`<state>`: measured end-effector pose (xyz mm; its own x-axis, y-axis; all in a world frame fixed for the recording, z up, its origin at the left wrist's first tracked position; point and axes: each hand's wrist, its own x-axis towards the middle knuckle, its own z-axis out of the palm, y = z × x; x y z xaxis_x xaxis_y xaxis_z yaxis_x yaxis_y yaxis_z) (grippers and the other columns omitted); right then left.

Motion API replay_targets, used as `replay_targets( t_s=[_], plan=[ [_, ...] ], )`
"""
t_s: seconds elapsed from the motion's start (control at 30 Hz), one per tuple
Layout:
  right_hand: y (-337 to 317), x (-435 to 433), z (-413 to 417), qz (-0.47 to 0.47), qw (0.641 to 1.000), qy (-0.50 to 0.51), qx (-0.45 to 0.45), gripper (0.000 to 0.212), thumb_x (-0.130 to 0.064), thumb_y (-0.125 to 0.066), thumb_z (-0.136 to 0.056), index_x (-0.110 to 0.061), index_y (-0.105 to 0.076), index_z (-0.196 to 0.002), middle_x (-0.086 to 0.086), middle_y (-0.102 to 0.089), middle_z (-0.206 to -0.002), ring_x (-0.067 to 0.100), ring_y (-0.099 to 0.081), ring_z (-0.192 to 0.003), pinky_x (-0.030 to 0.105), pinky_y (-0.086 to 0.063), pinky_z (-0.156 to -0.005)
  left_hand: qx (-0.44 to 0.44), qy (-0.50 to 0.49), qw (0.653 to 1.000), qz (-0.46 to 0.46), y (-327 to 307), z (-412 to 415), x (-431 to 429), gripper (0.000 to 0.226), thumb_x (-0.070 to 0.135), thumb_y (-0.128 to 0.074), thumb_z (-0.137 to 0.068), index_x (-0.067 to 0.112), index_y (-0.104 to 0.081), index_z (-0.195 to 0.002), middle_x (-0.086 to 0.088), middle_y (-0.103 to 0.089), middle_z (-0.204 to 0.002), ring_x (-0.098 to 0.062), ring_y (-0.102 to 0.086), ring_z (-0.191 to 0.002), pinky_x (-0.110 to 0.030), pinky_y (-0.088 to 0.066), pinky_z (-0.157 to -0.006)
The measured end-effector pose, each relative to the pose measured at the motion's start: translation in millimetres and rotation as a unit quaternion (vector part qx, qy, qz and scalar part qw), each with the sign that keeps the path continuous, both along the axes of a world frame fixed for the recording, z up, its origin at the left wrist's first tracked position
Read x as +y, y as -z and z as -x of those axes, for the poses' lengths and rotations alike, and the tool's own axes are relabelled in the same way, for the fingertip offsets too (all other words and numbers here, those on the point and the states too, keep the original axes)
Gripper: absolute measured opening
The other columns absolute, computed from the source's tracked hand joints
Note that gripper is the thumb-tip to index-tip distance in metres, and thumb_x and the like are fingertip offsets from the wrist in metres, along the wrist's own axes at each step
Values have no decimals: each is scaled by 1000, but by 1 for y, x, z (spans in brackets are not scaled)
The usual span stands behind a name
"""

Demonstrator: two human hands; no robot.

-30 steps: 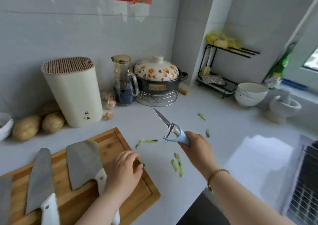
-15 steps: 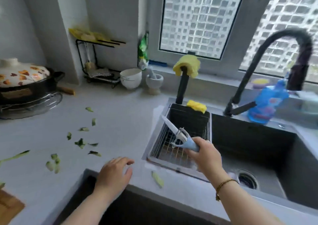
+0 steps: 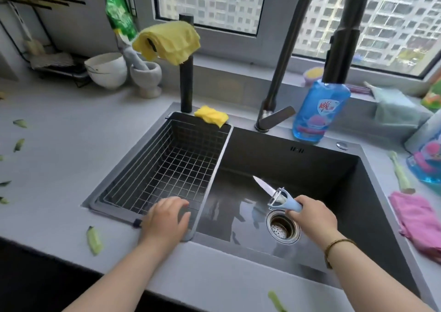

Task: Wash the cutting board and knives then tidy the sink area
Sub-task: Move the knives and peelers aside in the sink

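Knife [image 3: 263, 187] and peeler [image 3: 278, 198] are gripped by the right hand [image 3: 312, 218] above the sink [image 3: 334, 180]; left hand [image 3: 164, 221] rests relaxed on basket [image 3: 167, 163].

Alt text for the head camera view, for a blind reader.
A right hand holds a blue-handled knife and peeler above the drain of a dark sink; the left hand lies on the near rim of the wire basket at the sink's left. A blue bottle stands by the faucet.

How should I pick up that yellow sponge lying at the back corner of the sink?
Probably pinch the yellow sponge across its narrower width, coming from above. It lies flat on the sink's back ledge, and the black post stands close at its left, so a side approach looks cramped.
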<state>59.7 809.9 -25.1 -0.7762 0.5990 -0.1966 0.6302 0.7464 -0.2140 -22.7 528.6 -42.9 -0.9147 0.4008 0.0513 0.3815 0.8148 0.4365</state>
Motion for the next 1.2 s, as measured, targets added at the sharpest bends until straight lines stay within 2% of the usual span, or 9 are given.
replay_targets(
  t_s=[0.1, 0.17, 0.23, 0.5, 0.63, 0.73, 0.93, 1.1, 1.2],
  plan=[
    [13, 17, 35, -13, 999, -32, -30, 20, -32, -52, -87, -24, -56, -105, -1, -63, -98, 17, -57, -92, 28, -45, -69, 9, -44, 999, 10, 4, 12, -2, 43, 35, -40, -81, 12, -66, -106, -2, -66, -109, -24, -59, -106, -37, -39, -95],
    [26, 22, 64, -23, 996, -59, -56, 22, -30, -50, -89, -22, -56, -108, 1, -63, -104, 20, -56, -99, 27, -43, -70, 41, -51, 998, 24, 8, 17, -4, 35, 31, -46, -76, 9, -71, -87, -5, -71, -88, -29, -67, -83, -43, -50, -78],
    [41, 21, 85, -31, 993, -88, -77, 24, -30, -48, -90, -20, -55, -111, 3, -62, -109, 21, -54, -104, 28, -41, -72, 47, -45, 997, 48, 7, 17, -4, 38, 33, -41, -76, 9, -71, -79, -5, -71, -78, -29, -68, -71, -45, -53, -67],
    [112, 23, 148, -4, 992, -106, -73, 24, -30, -52, -89, -17, -55, -109, 8, -60, -110, 25, -50, -109, 32, -42, -81, 24, -89, 993, 75, 14, 24, 2, 43, 40, -36, -79, 13, -69, -90, -2, -70, -86, -27, -67, -81, -46, -52, -70],
    [139, 19, 162, 1, 989, -130, -65, 27, -31, -50, -90, -18, -54, -112, 6, -62, -109, 24, -48, -109, 31, -42, -80, 54, -106, 991, 64, 20, 27, 1, 40, 37, -37, -79, 13, -68, -89, 0, -69, -85, -20, -64, -82, -42, -51, -72],
    [154, 17, 165, 6, 990, -130, -57, 26, -31, -49, -90, -16, -56, -110, 6, -63, -108, 24, -48, -108, 29, -40, -76, 78, -108, 990, 47, 25, 28, -1, 39, 37, -38, -78, 14, -68, -88, 0, -68, -85, -8, -48, -88, -42, -50, -71],
    [166, 21, 163, 28, 990, -126, -60, 28, -33, -48, -91, -15, -57, -110, 5, -59, -113, 25, -46, -110, 28, -39, -75, 116, -121, 985, 32, 31, 29, -2, 39, 36, -38, -78, 13, -68, -88, -1, -68, -84, -10, -44, -88, -39, -46, -69],
    [166, 34, 176, 51, 992, -99, -56, 34, -28, -49, -90, -9, -54, -118, 12, -52, -122, 30, -42, -117, 31, -38, -90, 99, -127, 986, 37, 35, 28, -3, 43, 41, -36, -78, 14, -68, -91, -1, -68, -89, -23, -60, -87, -46, -49, -72],
    [168, 34, 190, 87, 989, -97, -68, 36, -24, -48, -92, -7, -51, -124, 15, -51, -127, 32, -42, -120, 34, -37, -94, 103, -129, 986, 30, 35, 29, -2, 43, 41, -37, -78, 14, -68, -91, -1, -68, -88, -14, -51, -91, -46, -49, -71]
  ],
)
